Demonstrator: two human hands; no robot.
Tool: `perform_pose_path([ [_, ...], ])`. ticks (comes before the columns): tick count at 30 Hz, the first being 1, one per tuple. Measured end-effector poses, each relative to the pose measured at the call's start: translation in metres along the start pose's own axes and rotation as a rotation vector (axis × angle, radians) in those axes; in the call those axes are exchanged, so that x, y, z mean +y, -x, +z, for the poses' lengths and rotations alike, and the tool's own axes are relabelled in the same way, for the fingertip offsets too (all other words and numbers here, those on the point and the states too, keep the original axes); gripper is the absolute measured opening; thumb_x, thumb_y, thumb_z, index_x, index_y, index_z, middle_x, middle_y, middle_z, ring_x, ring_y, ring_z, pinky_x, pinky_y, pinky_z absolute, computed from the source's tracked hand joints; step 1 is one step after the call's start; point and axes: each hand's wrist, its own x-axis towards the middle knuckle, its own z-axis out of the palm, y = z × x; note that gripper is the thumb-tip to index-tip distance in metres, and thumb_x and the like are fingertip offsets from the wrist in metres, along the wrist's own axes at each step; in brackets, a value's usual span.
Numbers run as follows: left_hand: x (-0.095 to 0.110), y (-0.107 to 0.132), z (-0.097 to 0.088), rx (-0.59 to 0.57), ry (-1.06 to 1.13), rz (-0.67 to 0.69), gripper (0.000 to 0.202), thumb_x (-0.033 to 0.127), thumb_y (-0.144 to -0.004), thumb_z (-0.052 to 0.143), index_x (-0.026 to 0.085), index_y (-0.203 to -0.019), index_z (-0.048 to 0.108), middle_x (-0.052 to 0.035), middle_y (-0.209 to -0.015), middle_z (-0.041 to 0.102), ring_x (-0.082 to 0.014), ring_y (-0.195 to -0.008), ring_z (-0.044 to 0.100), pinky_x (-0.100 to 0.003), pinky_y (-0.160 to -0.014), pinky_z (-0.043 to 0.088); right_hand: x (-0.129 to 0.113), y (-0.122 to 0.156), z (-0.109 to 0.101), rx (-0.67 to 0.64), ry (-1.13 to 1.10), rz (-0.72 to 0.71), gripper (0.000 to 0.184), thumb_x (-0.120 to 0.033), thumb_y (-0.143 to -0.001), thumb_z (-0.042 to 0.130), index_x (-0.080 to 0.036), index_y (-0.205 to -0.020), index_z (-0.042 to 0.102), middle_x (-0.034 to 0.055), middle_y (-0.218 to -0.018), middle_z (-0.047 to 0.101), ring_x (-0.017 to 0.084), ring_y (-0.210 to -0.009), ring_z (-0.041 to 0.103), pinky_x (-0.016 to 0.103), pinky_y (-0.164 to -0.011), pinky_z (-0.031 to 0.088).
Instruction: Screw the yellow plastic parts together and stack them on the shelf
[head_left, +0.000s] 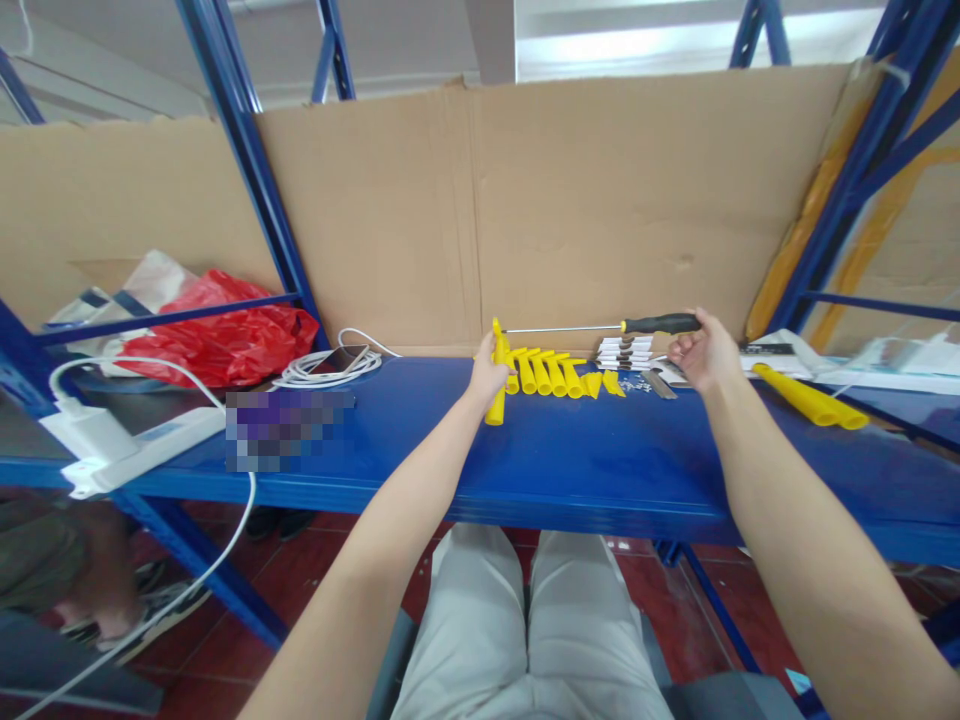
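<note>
My left hand is closed round a yellow plastic handle, held upright over the blue shelf. My right hand grips the end of a long screwdriver with a black and yellow handle. Its thin shaft lies level, and its tip meets the top of the yellow handle; whether it sits in a screw is too small to tell. Beside my left hand stands a row of several similar yellow handles. To their right lie small yellow pieces, tiny screw-like bits and flat metal blades.
White-and-dark packets are stacked behind the small parts. Two yellow tubes lie at the right. Leftward are a coiled white cable, a red plastic bag and a power strip. Cardboard walls the back. Another person's leg shows lower left.
</note>
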Motion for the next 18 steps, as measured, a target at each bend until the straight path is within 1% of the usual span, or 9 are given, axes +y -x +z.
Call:
perform_pose_path([
  [2, -0.001, -0.001, 0.000, -0.004, 0.006, 0.000, 0.097, -0.010, -0.063, 0.064, 0.030, -0.147, 0.040, -0.0089, -0.154, 0.044, -0.0331, -0.132, 0.052, -0.041, -0.088, 0.059, 0.000, -0.002, -0.002, -0.037, -0.008, -0.004, 0.033, -0.042, -0.094, 0.056, -0.023, -0.066, 0.052, -0.0056, -0.040, 0.039, 0.010, -0.037, 0.041, 0.020, -0.035, 0.036],
  [4, -0.002, -0.001, 0.000, -0.004, 0.009, -0.007, 0.096, -0.009, -0.063, 0.065, 0.030, -0.147, 0.041, -0.0085, -0.155, 0.043, -0.0334, -0.130, 0.054, -0.041, -0.087, 0.060, 0.000, -0.004, -0.004, -0.066, -0.010, 0.003, 0.037, -0.043, -0.094, 0.056, -0.022, -0.063, 0.051, -0.0035, -0.046, 0.047, 0.010, -0.042, 0.049, 0.019, -0.038, 0.039],
  [6, -0.003, -0.002, 0.001, 0.002, 0.016, -0.005, 0.097, -0.012, -0.062, 0.063, 0.029, -0.147, 0.040, -0.0089, -0.155, 0.043, -0.0323, -0.129, 0.054, -0.041, -0.090, 0.058, -0.001, -0.003, -0.003, -0.056, -0.021, 0.025, 0.039, -0.036, -0.098, 0.049, -0.020, -0.062, 0.052, -0.0012, -0.052, 0.055, 0.010, -0.049, 0.056, 0.018, -0.041, 0.041],
  [7, -0.003, -0.002, 0.001, 0.006, 0.020, -0.003, 0.098, -0.013, -0.061, 0.061, 0.028, -0.147, 0.040, -0.0094, -0.155, 0.043, -0.0318, -0.130, 0.054, -0.041, -0.093, 0.057, -0.001, -0.002, -0.002, -0.044, -0.023, 0.035, 0.039, -0.032, -0.099, 0.046, -0.020, -0.063, 0.053, -0.0007, -0.054, 0.057, 0.010, -0.050, 0.057, 0.018, -0.041, 0.042],
  [9, -0.003, -0.003, 0.001, 0.010, 0.020, -0.005, 0.099, -0.015, -0.060, 0.059, 0.027, -0.148, 0.039, -0.0097, -0.154, 0.043, -0.0312, -0.131, 0.053, -0.042, -0.096, 0.055, -0.002, 0.003, 0.001, -0.019, -0.021, 0.045, 0.040, -0.027, -0.100, 0.042, -0.020, -0.063, 0.053, -0.0014, -0.052, 0.055, 0.009, -0.046, 0.053, 0.018, -0.040, 0.040],
  [11, -0.003, -0.003, 0.000, 0.009, 0.008, -0.012, 0.100, -0.015, -0.060, 0.059, 0.028, -0.148, 0.039, -0.0094, -0.153, 0.045, -0.0311, -0.131, 0.053, -0.043, -0.097, 0.054, -0.002, 0.007, 0.004, 0.001, -0.026, 0.034, 0.040, -0.028, -0.100, 0.042, -0.020, -0.062, 0.051, -0.0032, -0.048, 0.050, 0.008, -0.041, 0.045, 0.017, -0.037, 0.037],
  [13, -0.003, -0.003, 0.000, 0.012, -0.002, -0.009, 0.099, -0.014, -0.061, 0.060, 0.028, -0.148, 0.039, -0.0089, -0.152, 0.047, -0.0307, -0.132, 0.052, -0.042, -0.097, 0.055, -0.003, 0.010, 0.007, 0.032, -0.047, 0.028, 0.039, -0.029, -0.100, 0.042, -0.020, -0.062, 0.048, -0.0039, -0.047, 0.048, 0.008, -0.040, 0.041, 0.017, -0.035, 0.035],
  [16, -0.003, -0.002, 0.001, 0.021, 0.003, -0.003, 0.096, -0.012, -0.063, 0.062, 0.028, -0.147, 0.041, -0.0089, -0.152, 0.047, -0.0312, -0.129, 0.055, -0.041, -0.093, 0.057, -0.004, 0.013, 0.010, 0.066, -0.059, 0.043, 0.035, -0.026, -0.098, 0.040, -0.022, -0.063, 0.044, -0.0028, -0.047, 0.046, 0.010, -0.041, 0.041, 0.019, -0.034, 0.035],
  [18, -0.003, -0.001, 0.002, 0.014, 0.006, -0.005, 0.094, -0.010, -0.064, 0.064, 0.029, -0.147, 0.041, -0.0089, -0.152, 0.046, -0.0321, -0.126, 0.057, -0.040, -0.088, 0.059, -0.005, 0.014, 0.011, 0.057, -0.055, 0.046, 0.034, -0.023, -0.096, 0.038, -0.022, -0.063, 0.041, -0.0029, -0.045, 0.041, 0.010, -0.038, 0.036, 0.019, -0.032, 0.032],
])
